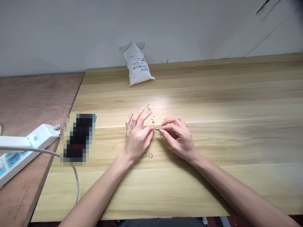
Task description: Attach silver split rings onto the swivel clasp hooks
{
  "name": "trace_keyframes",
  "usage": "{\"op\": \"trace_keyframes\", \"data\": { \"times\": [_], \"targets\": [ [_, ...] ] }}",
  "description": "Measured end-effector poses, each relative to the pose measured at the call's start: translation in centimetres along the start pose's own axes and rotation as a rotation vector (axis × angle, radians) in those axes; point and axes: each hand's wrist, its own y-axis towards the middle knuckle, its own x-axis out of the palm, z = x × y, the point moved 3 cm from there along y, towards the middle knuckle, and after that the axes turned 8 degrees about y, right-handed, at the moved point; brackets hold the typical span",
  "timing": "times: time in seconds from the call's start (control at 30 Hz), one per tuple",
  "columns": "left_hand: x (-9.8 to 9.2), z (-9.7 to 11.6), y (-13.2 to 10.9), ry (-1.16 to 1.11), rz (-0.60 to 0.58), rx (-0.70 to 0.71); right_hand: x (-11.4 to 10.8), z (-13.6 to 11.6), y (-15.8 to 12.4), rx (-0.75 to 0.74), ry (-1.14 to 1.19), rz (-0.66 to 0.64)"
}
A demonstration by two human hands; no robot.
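A short metal chain [157, 129] stretches between my two hands just above the wooden table. My left hand [138, 135] pinches one end with thumb and forefinger while its other fingers spread outward. At the opposite end, the fingertips of my right hand [177, 135] are closed on the chain. Two silver lobster clasps, a far one [149, 107] and a nearer one [153, 119], lie beyond the hands. Several metal split rings lie around and under them, among them a ring [144, 154] and its neighbour [150, 155] close to my left wrist. My right hand partly covers others.
A white plastic package [138, 66] with a printed label stands at the back against the wall. To the left lies a blurred-out phone-like object [79, 137]. A white power strip [35, 142] and a cable [76, 179] run along the table's left edge.
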Motion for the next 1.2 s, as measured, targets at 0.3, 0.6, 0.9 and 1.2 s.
{"op": "trace_keyframes", "data": {
  "times": [0.3,0.6,0.9,1.2],
  "targets": [
    [-0.2,1.9,0.1,0.187,0.01,-0.046,1.4,-1.6,-0.8,-0.059,-0.166,0.072],
    [-0.5,-0.5,0.1,-0.138,0.062,-0.024,0.3,0.1,-0.3,0.164,0.216,0.114],
    [-0.5,-1.3,0.2,-0.308,0.094,-0.078,0.2,0.3,-0.4,0.191,0.286,0.137],
    [-0.7,-1.3,0.1,-0.189,0.13,-0.029,0.1,0.5,-0.5,0.216,0.251,0.152]
  ]
}}
